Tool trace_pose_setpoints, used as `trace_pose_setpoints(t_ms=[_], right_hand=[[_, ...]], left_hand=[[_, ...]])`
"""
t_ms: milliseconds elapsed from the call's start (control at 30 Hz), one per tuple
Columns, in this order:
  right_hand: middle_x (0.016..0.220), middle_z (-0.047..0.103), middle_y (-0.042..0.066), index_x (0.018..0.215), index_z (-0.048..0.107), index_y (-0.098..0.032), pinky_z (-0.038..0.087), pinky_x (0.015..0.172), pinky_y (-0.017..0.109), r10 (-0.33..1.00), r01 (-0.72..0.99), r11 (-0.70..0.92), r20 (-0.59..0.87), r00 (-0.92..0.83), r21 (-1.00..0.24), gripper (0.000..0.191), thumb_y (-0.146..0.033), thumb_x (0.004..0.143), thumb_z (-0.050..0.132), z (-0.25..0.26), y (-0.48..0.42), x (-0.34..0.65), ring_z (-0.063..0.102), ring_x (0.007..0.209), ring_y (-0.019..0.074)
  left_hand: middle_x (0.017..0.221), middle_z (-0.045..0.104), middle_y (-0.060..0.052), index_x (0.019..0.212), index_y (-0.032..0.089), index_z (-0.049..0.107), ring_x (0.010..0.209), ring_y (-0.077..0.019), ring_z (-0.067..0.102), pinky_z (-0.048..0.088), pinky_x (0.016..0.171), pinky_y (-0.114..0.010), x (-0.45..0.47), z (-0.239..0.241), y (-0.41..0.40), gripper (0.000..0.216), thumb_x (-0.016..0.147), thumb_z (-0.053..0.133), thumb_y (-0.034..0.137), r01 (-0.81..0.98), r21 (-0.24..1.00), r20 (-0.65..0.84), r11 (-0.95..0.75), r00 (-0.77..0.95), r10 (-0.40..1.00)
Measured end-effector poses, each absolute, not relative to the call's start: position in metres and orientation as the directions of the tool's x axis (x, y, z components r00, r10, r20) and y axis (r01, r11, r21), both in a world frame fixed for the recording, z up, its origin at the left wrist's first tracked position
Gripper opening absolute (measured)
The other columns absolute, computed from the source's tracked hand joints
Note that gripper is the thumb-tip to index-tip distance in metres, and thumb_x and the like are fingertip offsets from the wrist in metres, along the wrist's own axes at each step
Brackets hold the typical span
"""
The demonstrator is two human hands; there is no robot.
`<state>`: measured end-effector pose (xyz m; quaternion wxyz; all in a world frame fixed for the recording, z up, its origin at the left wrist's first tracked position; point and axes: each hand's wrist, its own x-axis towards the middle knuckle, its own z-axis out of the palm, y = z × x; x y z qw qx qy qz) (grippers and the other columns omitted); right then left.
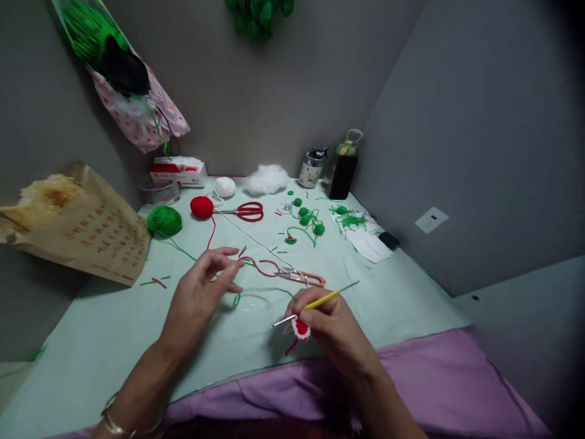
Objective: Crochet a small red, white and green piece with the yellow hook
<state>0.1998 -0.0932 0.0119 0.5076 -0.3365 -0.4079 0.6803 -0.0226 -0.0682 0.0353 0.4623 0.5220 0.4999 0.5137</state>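
My right hand (336,326) is closed round a yellow-handled crochet hook (322,300), whose metal tip points left. The same fingers pinch a small red crocheted piece with a white edge (300,328), and a short red tail hangs below it. To the left, my left hand (201,292) hovers over the table with its fingers apart and curved. A green yarn strand (236,299) runs close to its fingertips; whether it touches them I cannot tell. Beyond the hands lie orange-handled thread snips (301,277) and a curl of red yarn (258,269).
Balls of red yarn (202,208), green yarn (164,220) and white yarn (225,187) sit behind red-handled scissors (249,211). White stuffing (266,180), a pen tin (311,169) and a phone (343,177) line the back. A paper bag (105,225) stands left; green crocheted balls (305,216) lie right.
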Motion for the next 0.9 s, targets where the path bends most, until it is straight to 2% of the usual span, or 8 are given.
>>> trace_pose_setpoints(t_ms=[100,200,367,467,533,633,767,900], right_hand=[[0.073,0.077,0.001,0.077,0.084,-0.023,0.047,0.059,0.020,0.965,-0.421,-0.142,-0.030,-0.260,-0.896,0.017,-0.036,0.072,0.094,0.012,-0.095,0.199,0.062,0.062,0.0099],[0.075,0.076,0.000,0.078,0.085,-0.024,0.051,0.067,0.021,0.953,-0.393,-0.117,0.008,-0.303,-0.912,0.012,-0.032,0.075,0.092,0.015,-0.102,0.197,0.066,0.069,0.0112],[0.082,0.080,0.002,0.084,0.085,-0.026,0.053,0.068,0.022,0.933,-0.398,-0.014,0.132,-0.336,-0.917,0.005,-0.026,0.080,0.089,0.022,-0.110,0.199,0.070,0.075,0.0128],[0.085,0.080,0.001,0.086,0.085,-0.027,0.055,0.072,0.022,0.944,-0.408,0.041,0.169,-0.282,-0.912,0.004,-0.025,0.083,0.087,0.020,-0.109,0.203,0.072,0.079,0.0126],[0.085,0.080,0.000,0.086,0.084,-0.027,0.055,0.075,0.021,0.956,-0.389,0.075,0.177,-0.233,-0.918,0.004,-0.025,0.083,0.087,0.017,-0.107,0.204,0.071,0.081,0.0124],[0.083,0.080,0.000,0.085,0.084,-0.027,0.055,0.075,0.021,0.963,-0.363,0.077,0.163,-0.213,-0.929,0.004,-0.026,0.082,0.088,0.014,-0.106,0.201,0.071,0.079,0.0123],[0.084,0.080,0.001,0.085,0.085,-0.027,0.055,0.074,0.023,0.953,-0.387,0.058,0.167,-0.253,-0.920,0.004,-0.025,0.082,0.087,0.013,-0.106,0.200,0.072,0.080,0.0138],[0.082,0.079,0.002,0.083,0.084,-0.025,0.055,0.071,0.022,0.949,-0.405,0.037,0.160,-0.273,-0.913,0.005,-0.027,0.081,0.088,0.015,-0.104,0.207,0.070,0.075,0.0128]], left_hand=[[0.154,0.052,-0.011,0.106,0.024,0.067,0.126,-0.0350,0.065,0.065,0.076,-0.038,-0.016,0.042,-0.084,0.035,0.099,0.058,0.057,-0.155,0.987,-0.015,0.053,0.232,0.973],[0.154,0.054,-0.011,0.132,0.030,0.064,0.144,-0.0347,0.050,0.055,0.106,-0.046,0.007,0.044,-0.093,0.046,0.099,0.056,0.061,-0.257,0.956,0.002,0.145,0.496,0.868],[0.140,0.069,-0.005,0.095,0.027,0.074,0.148,-0.0306,0.047,0.037,0.122,-0.056,0.038,0.040,-0.084,0.050,0.108,0.034,0.055,-0.673,0.716,0.078,0.186,0.341,0.937],[0.120,0.079,-0.006,0.063,0.025,0.071,0.150,-0.0285,0.044,0.014,0.130,-0.051,0.037,0.035,-0.082,0.061,0.109,0.039,0.049,-0.395,0.913,0.188,-0.104,0.181,0.965],[0.124,0.078,-0.007,0.073,0.026,0.080,0.152,-0.0302,0.039,0.007,0.131,-0.051,0.033,0.031,-0.085,0.042,0.103,0.056,0.043,-0.109,0.961,0.271,-0.256,0.163,0.949],[0.131,0.077,-0.006,0.098,0.029,0.086,0.150,-0.0309,0.043,0.019,0.128,-0.052,0.034,0.030,-0.091,0.020,0.097,0.067,0.036,-0.110,0.981,0.180,-0.158,0.234,0.956],[0.118,0.082,-0.005,0.094,0.028,0.085,0.138,-0.0277,0.057,0.033,0.122,-0.045,0.039,0.032,-0.092,0.020,0.098,0.067,0.033,-0.453,0.877,-0.034,0.159,0.273,0.961],[0.117,0.081,-0.007,0.099,0.022,0.084,0.131,-0.0242,0.063,0.038,0.120,-0.037,0.036,0.032,-0.085,0.023,0.101,0.063,0.033,-0.569,0.803,-0.059,0.176,0.218,0.974]])
